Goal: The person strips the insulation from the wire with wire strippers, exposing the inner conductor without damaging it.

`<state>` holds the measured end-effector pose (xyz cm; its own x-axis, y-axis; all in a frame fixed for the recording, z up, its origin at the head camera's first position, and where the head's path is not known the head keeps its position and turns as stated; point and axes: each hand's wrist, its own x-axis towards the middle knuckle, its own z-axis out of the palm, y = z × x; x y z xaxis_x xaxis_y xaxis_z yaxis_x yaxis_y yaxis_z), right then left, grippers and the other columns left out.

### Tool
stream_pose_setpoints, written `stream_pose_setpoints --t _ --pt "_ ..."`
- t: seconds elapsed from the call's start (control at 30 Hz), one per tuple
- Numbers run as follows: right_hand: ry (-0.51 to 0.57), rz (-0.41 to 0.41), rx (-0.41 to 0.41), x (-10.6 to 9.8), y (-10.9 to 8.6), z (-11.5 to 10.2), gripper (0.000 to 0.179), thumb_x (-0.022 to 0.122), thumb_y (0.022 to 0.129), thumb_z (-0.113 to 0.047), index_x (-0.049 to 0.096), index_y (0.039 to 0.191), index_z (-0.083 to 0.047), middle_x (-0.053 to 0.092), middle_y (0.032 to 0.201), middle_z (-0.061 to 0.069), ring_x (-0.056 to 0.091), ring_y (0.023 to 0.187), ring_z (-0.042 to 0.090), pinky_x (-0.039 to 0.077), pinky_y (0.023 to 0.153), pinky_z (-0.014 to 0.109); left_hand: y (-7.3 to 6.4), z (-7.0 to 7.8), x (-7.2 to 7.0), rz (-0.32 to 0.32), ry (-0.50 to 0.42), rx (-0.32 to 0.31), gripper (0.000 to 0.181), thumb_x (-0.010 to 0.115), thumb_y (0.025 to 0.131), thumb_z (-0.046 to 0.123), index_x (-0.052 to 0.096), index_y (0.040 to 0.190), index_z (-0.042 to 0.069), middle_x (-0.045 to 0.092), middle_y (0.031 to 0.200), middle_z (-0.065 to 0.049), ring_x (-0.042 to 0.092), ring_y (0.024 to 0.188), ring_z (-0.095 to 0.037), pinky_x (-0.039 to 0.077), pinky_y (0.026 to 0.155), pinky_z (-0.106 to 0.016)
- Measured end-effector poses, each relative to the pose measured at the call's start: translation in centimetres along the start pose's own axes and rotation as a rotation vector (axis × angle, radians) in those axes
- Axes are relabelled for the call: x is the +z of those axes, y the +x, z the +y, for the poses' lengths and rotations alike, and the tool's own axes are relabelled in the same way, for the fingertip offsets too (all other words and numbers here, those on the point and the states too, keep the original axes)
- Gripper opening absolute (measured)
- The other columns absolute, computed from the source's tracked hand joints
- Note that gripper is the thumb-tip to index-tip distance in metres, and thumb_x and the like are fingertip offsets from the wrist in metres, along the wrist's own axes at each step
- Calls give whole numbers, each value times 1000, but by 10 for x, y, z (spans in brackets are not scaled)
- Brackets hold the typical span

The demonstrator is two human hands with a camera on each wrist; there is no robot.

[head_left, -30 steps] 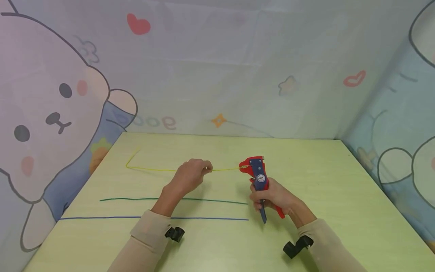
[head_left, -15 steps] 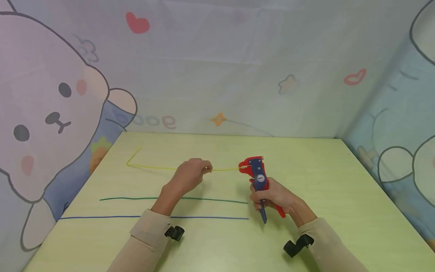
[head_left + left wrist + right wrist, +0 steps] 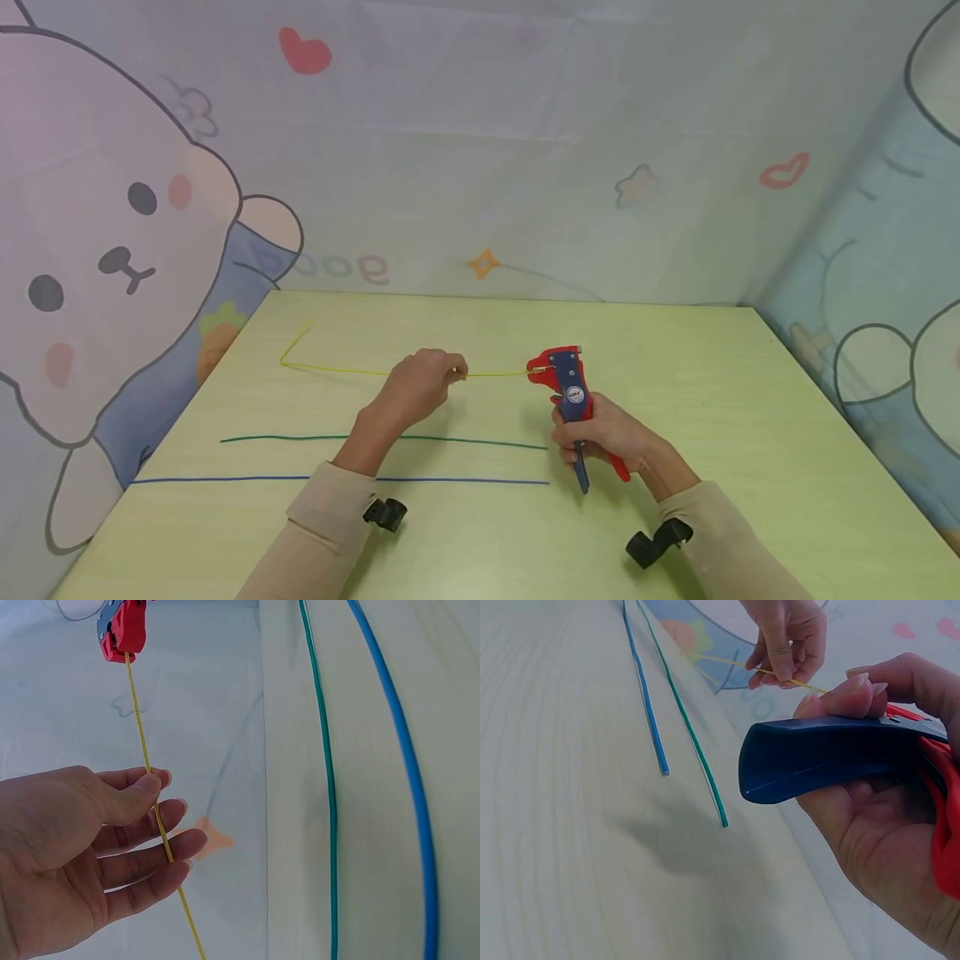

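Well, leftmost I saw the blue wire and the green wire, laid apart on the table, perhaps against tangling. Next, the left hand pinched the yellow wire between thumb and forefinger, other 3 fingers loosely bent, seemingly steadying it where it ran into the red-and-blue tool, gripped in the right hand's curled fingers.

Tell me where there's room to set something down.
The pale yellow tabletop is barest between the right hand and the right edge. Another patch lies between the beige sleeves, nearer than the long blue wire. Crowded: left of the red-and-blue stripping tool, with the left hand, thin yellow wire and thin green wire.
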<state>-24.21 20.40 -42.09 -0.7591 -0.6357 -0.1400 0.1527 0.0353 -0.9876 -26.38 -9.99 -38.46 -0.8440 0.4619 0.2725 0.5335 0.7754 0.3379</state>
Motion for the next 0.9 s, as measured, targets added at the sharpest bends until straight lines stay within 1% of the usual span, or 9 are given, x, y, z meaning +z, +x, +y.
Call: stream_pose_setpoints --t 0.23,0.53,0.7,0.9 --pt "-7 -3 -30 0 0 -1 14 65 92 -5 53 94 1 57 75 8 59 65 21 57 70 39 0 0 -2 -2 12 -3 11 65 97 7 74 103 10 72 99 -4 67 84 -22 51 62 -31" --pt "-15 -4 -3 1 1 -1 13 65 92 -5 53 93 0 56 74 8 58 66 21 56 69 37 -1 -1 -2 2 3 4 11 65 97 7 74 103 10 72 98 -4 66 81 -21 50 60 -29" --pt "-16 -11 2 1 1 0 10 60 94 -2 52 89 -1 53 71 6 56 64 21 55 67 36 -2 -1 -1 -4 1 1 11 64 98 7 74 103 10 72 97 -4 64 77 -20 48 59 -28" --pt "3 6 -4 2 1 -1 15 61 94 -2 50 85 -3 49 68 3 53 59 19 54 64 34 -1 0 -1 4 -4 14 11 65 97 6 74 103 9 72 98 -5 65 79 -20 49 60 -29"
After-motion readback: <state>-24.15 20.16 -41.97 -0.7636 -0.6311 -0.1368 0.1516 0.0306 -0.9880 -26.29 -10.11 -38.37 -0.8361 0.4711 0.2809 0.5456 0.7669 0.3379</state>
